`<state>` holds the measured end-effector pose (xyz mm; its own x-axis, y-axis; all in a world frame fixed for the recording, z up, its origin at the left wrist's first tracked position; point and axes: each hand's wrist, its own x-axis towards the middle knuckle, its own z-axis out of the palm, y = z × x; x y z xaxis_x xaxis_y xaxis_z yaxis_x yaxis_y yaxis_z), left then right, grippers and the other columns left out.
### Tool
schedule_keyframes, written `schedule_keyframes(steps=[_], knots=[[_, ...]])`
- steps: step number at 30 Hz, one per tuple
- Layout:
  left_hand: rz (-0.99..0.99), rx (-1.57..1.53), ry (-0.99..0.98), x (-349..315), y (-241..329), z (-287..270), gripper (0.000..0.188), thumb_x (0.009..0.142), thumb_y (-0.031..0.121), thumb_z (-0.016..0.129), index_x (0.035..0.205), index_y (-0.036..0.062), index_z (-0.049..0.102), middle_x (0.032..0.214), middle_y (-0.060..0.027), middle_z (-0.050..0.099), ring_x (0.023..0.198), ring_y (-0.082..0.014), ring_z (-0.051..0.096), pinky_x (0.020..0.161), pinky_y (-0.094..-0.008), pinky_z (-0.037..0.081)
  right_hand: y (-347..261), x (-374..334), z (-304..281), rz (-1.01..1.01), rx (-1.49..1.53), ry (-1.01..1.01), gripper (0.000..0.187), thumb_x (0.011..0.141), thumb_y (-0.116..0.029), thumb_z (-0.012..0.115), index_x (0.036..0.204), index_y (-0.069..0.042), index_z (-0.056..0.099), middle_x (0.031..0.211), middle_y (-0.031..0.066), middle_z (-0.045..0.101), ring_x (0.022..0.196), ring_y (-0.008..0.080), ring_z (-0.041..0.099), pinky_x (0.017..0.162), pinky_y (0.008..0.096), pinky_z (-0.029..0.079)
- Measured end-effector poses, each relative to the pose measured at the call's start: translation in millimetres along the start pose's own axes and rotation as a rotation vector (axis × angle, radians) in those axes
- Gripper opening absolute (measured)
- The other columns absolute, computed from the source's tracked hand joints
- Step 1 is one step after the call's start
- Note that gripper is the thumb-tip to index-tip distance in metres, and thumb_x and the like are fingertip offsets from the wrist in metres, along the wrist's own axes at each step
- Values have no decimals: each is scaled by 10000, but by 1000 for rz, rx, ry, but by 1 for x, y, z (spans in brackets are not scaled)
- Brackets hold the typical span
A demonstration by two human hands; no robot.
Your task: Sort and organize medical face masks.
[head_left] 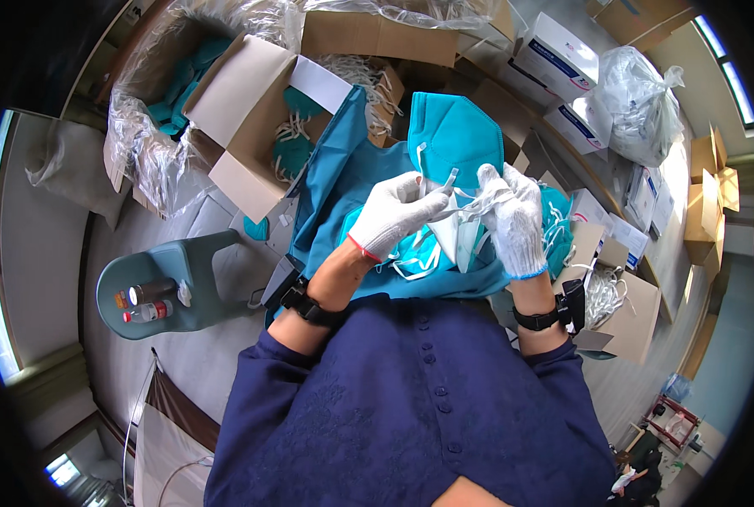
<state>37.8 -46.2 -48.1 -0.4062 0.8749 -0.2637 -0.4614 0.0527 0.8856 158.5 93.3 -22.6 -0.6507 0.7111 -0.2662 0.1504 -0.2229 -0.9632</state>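
Head view, looking down: what is being worked on, and how far along?

An angular teal fabric face mask (456,131), raised above the lap. It seems partway: thin white elastic straps (455,203) are between the fingers at its lower edge, but whether every end is fastened I can't tell.

How does it look?

Smooth and stiff, its upper edge blunt-cornered, a stitched line following the border. I see no creases.

And the hands?

Both wear white knit gloves. The left hand (401,215) is nearly closed, thumb and forefinger pinching a strap. The right hand (514,218) is curled, fingers gathered around strapping by the mask's lower corner.

Farther out?

Just below, more strapped teal masks (419,252) lie on a blue cloth (336,156) over the lap. Ahead to the left, an open brown cardboard box (250,188) holds others; nearer, on the right, another cardboard box (633,325) holds loose white straps. Plenty may be left, though I can't tell finished masks from unfinished.
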Motion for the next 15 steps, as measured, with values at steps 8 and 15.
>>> schedule_keyframes(steps=[8, 15], knots=[[211, -298, -199, -46, 44, -59, 305, 993, 285, 523, 852, 23, 589, 827, -125, 642, 449, -36, 394, 481, -161, 322, 19, 27, -25, 62, 154, 62, 277, 976, -243, 590, 771, -59, 622, 619, -49, 474, 536, 35, 402, 469, 229, 300], [82, 80, -15, -27, 47, -40, 370, 990, 331, 493, 958, -28, 579, 804, -128, 647, 393, -42, 383, 413, -177, 301, 74, 47, -33, -384, -316, -159, 234, 942, -240, 642, 974, -12, 679, 715, 18, 608, 601, 86, 523, 556, 255, 441]])
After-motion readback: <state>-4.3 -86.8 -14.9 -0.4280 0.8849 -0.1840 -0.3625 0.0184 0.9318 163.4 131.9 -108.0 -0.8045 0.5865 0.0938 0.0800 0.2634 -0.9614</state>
